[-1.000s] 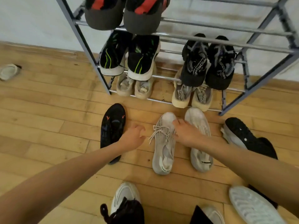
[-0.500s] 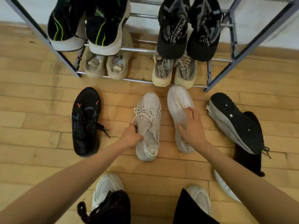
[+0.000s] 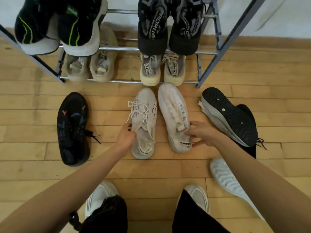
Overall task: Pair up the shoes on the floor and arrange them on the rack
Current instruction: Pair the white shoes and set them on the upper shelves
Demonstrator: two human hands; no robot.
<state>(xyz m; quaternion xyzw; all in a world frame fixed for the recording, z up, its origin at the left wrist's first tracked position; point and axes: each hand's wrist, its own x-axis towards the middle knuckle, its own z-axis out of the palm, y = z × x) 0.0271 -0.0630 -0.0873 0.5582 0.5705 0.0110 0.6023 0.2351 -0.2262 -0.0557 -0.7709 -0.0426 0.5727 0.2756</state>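
Noted floor point(image 3: 33, 165), rack point(image 3: 226, 47) standing on it. Found left grip point(image 3: 125, 137) pinching left white shoe point(image 3: 144, 118) at collar, right grip point(image 3: 204, 134) clasped round right white shoe point(image 3: 173, 111) at heel, both shoes on floor just before bottom rail point(image 3: 124, 80). Feared loose laces point(image 3: 134, 108) snagging rail, shallow pinch slipping on lift. Counted eight racked shoes point(image 3: 151, 24), four pairs; at least five loose on floor; two grips.

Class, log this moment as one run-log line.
left hand: grips left white shoe; right hand: grips right white shoe; both shoes on floor
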